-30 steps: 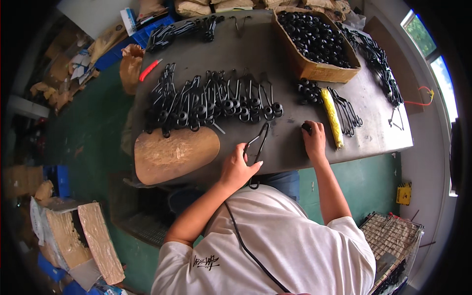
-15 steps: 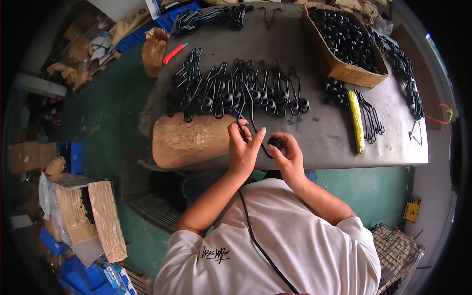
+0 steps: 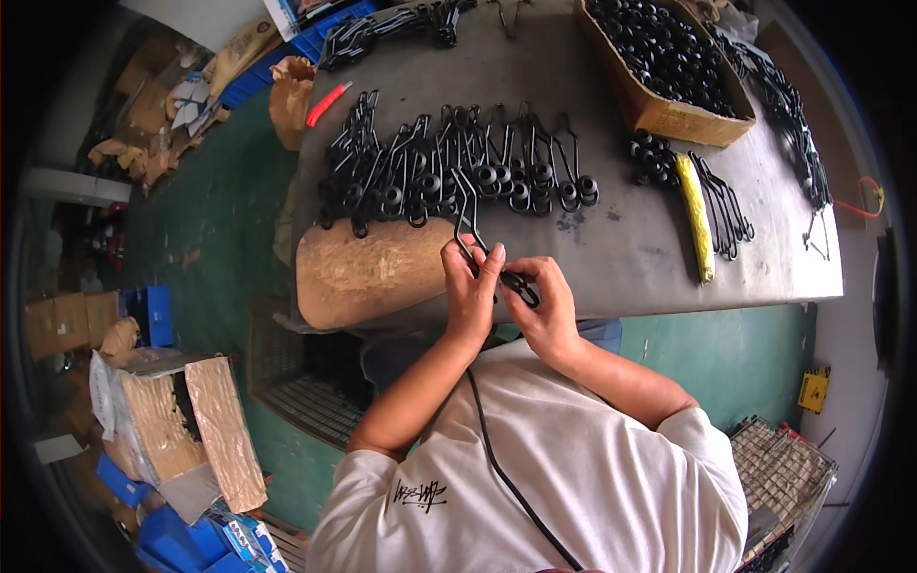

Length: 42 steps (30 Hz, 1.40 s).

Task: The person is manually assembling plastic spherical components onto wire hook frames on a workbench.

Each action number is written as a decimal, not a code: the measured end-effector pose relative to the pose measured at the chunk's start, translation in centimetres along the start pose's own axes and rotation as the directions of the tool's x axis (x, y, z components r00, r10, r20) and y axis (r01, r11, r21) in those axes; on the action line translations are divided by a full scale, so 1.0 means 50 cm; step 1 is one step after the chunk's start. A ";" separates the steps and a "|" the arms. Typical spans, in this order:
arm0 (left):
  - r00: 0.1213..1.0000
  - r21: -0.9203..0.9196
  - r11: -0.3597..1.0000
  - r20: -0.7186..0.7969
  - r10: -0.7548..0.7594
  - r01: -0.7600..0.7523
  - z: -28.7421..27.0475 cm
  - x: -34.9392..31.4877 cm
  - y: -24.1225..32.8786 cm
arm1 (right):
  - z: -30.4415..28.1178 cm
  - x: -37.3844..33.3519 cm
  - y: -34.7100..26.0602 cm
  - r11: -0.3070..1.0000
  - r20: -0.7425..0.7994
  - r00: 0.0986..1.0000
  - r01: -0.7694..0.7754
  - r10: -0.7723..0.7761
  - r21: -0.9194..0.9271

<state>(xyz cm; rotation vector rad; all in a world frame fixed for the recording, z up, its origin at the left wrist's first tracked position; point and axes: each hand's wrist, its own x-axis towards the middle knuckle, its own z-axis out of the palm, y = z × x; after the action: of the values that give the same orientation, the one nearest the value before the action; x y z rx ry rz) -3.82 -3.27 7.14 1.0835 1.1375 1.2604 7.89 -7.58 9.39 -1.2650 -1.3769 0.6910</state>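
Note:
Just past the near table edge, my left hand (image 3: 472, 298) is closed around a bent black wire hook (image 3: 467, 205), its two long legs pointing away from me. My right hand (image 3: 543, 310) pinches the looped near end of the same hook. A black ball is hard to make out there, as the fingers partly hide it. Beyond my hands lies a row of similar black wire hooks (image 3: 420, 172) with black balls on their near ends. A worn wooden board (image 3: 373, 272) lies beside my left hand.
Black balls fill a cardboard box (image 3: 669, 119) at the far right. Nearer are loose balls (image 3: 652, 158), a yellow-wrapped strip (image 3: 695, 220) and several wire hooks (image 3: 731, 215). A red-handled tool (image 3: 328, 105) lies by the left table edge. More hooks (image 3: 377, 38) lie at the back.
My right hand has moved slightly left and closed in on the hook's looped end. The ball seen at its fingertips is now mostly out of sight. The view has shifted slightly.

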 end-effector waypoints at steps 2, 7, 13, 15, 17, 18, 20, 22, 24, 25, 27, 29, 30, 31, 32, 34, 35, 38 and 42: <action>0.999 -0.073 0.997 0.005 -0.038 0.038 0.005 -0.004 0.006 | 0.002 -0.003 0.006 1.000 -0.016 1.000 -0.005 0.005 -0.001; 0.997 -0.066 0.995 0.006 -0.078 0.078 0.007 -0.013 0.017 | 0.004 -0.006 0.003 0.996 -0.048 0.997 -0.057 0.061 0.068; 0.999 -0.032 0.998 0.006 -0.052 0.052 0.007 -0.010 0.022 | -0.004 -0.009 0.005 0.997 -0.030 0.998 -0.059 0.061 0.058; 0.999 -0.011 0.999 0.001 -0.042 0.042 0.007 -0.010 0.022 | -0.006 -0.010 0.008 0.998 -0.057 0.997 -0.043 0.046 0.055; 0.999 -0.001 0.999 0.008 -0.033 0.033 0.004 -0.010 0.019 | -0.016 -0.005 0.004 1.000 -0.048 0.999 0.006 -0.006 0.003; 0.999 0.001 0.999 0.007 -0.033 0.033 0.004 -0.010 0.018 | -0.021 -0.002 0.000 0.997 -0.035 0.998 0.055 -0.057 -0.050; 1.000 0.025 0.999 0.008 -0.021 0.020 0.003 -0.010 0.017 | -0.021 -0.001 -0.013 0.999 -0.037 0.999 0.026 -0.025 0.019; 1.000 0.045 0.999 0.003 -0.024 0.024 0.003 -0.009 0.014 | -0.020 -0.001 -0.014 0.996 -0.039 0.999 -0.002 0.006 0.086; 1.000 0.066 0.997 0.000 -0.029 0.029 0.006 -0.010 0.016 | -0.014 -0.004 -0.003 0.987 -0.051 0.999 0.011 -0.003 0.161; 1.000 0.062 0.998 -0.005 -0.026 0.026 0.009 -0.010 0.020 | -0.011 -0.006 0.002 0.987 -0.053 0.999 0.009 -0.001 0.162; 1.000 0.060 0.998 -0.009 -0.023 0.023 0.010 -0.011 0.021 | -0.004 -0.010 0.008 0.979 -0.076 0.996 -0.022 0.039 0.204; 1.000 0.070 0.997 -0.013 -0.023 0.024 0.008 -0.012 0.016 | -0.001 -0.011 0.012 0.982 -0.078 0.996 -0.026 0.041 0.187; 1.000 0.070 0.997 -0.012 -0.024 0.025 0.008 -0.013 0.016 | -0.001 -0.010 0.013 0.985 -0.079 0.996 -0.029 0.043 0.169; 0.999 0.062 0.998 -0.008 -0.033 0.033 0.008 -0.015 0.016 | -0.001 -0.010 0.012 0.985 -0.080 0.996 -0.030 0.044 0.169; 0.999 0.054 0.998 -0.004 -0.041 0.041 0.009 -0.015 0.016 | -0.002 -0.009 0.011 0.988 -0.077 0.995 -0.050 0.062 0.149; 0.999 0.070 0.997 -0.013 -0.040 0.041 0.006 -0.015 0.013 | -0.003 -0.009 0.011 0.989 -0.073 0.994 -0.070 0.079 0.129; 0.999 0.085 0.996 -0.023 -0.039 0.040 0.005 -0.014 0.011 | -0.004 -0.010 0.011 0.987 -0.064 0.992 -0.101 0.110 0.124; 0.997 0.074 0.995 -0.032 -0.072 0.074 0.012 -0.016 0.021 | -0.002 -0.014 0.022 0.974 -0.049 0.982 -0.175 0.184 0.146; 0.997 0.067 0.995 -0.044 -0.071 0.074 0.016 -0.014 0.024 | 0.003 -0.020 0.031 0.926 -0.034 0.955 -0.275 0.294 0.258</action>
<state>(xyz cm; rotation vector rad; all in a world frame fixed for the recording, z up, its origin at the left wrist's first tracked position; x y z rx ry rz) -3.16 -3.93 8.45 1.0620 1.2486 1.1993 8.08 -8.08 7.60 -1.2831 -1.0178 0.9784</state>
